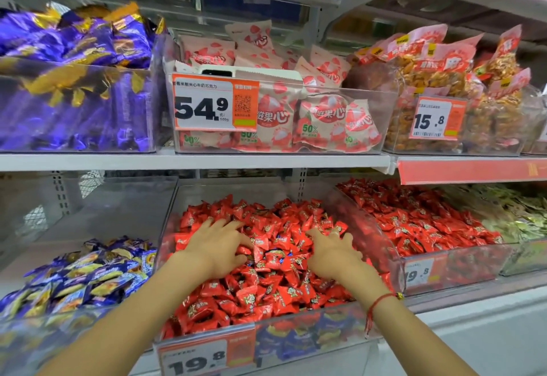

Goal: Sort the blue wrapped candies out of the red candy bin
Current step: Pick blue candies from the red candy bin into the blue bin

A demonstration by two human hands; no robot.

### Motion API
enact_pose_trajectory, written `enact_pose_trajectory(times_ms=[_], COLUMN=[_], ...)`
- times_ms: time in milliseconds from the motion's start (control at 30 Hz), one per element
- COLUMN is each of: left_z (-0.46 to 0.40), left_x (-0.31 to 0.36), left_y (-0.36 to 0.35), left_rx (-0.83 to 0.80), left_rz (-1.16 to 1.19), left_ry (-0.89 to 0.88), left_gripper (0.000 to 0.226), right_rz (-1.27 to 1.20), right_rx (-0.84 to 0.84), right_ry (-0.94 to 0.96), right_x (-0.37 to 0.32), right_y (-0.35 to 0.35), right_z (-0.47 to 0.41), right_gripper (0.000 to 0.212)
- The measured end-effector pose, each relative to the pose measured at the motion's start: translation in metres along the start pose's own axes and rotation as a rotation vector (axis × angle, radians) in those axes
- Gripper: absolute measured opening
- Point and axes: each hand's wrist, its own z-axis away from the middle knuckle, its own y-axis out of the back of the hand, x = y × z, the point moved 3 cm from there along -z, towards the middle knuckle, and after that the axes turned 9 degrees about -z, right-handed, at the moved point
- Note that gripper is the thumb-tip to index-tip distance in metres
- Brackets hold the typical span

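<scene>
Sorting judged incomplete: blue candies (278,252) remain buried in the red candy bin (266,325); left hand (217,245) and right hand (331,252) are spread open, nothing gripped.

head: worn, faces forward-down | close over red candy bin (381,245)

Both your hands are down in the red candy bin (367,227), left hand (217,246) and right hand (333,252) spread flat on the red candies (266,289). Blue wrappers (278,254) peek out between them; the blue candy bin (88,281) sits at nine o'clock.
</scene>
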Motion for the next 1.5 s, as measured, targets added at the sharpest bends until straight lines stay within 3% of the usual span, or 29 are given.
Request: enact_pose_trajectory(times_ms=[67,133,267,367,433,500,600,733,800,933,1167,1267,1367,1500], left_z=[0.006,0.012,0.022,0.027,0.03,0.031,0.026,0.012,0.01,0.014,0.028,0.029,0.03,0.028], left_x=[0.001,0.003,-0.004,-0.012,-0.015,-0.018,-0.016,0.007,0.009,-0.002,-0.006,-0.005,-0.004,0.0], left_y=[0.004,0.012,0.033,0.045,0.05,0.048,0.04,0.007,-0.009,-0.01,-0.011,-0.01,-0.007,0.008], left_rx=[0.071,0.243,0.551,0.632,0.614,0.579,0.499,0.081,-0.055,-0.049,-0.06,-0.066,-0.065,0.149], left_rz=[0.116,0.266,0.499,0.576,0.574,0.565,0.533,0.236,0.081,-0.001,0.009,0.038,0.079,0.155], left_ry=[0.011,0.05,0.14,0.155,0.152,0.143,0.069,-0.111,-0.095,-0.064,-0.06,-0.06,-0.052,-0.06], left_gripper=[0.039,0.036,0.029,0.03,0.032,0.034,0.036,0.044,0.046,0.046,0.04,0.039,0.039,0.043], right_rz=[-0.066,-0.158,-0.538,-0.84,-0.89,-0.767,-0.614,-0.405,-0.398,-0.227,0.482,0.578,0.543,0.345], right_rx=[-0.014,0.016,0.043,-0.125,-0.308,-0.325,-0.218,0.02,0.009,-0.144,0.199,0.243,0.183,0.059], right_ry=[0.01,0.046,0.277,0.486,0.588,0.659,0.683,0.606,0.663,0.756,0.655,0.588,0.506,0.542], right_x=[-0.01,-0.024,-0.068,-0.098,-0.108,-0.102,-0.067,-0.01,-0.004,-0.02,-0.007,0.007,0.016,0.01], right_y=[0.0,-0.004,-0.021,-0.024,-0.024,-0.017,0.003,0.028,0.023,-0.015,0.001,0.019,0.036,0.05], right_z=[0.002,0.002,-0.001,0.015,0.03,0.037,0.033,0.014,0.012,0.008,-0.011,-0.01,-0.009,0.002], right_gripper=[0.059,0.056,0.064,0.069,0.061,0.052,0.041,0.04,0.033,0.044,0.044,0.04,0.038,0.049])
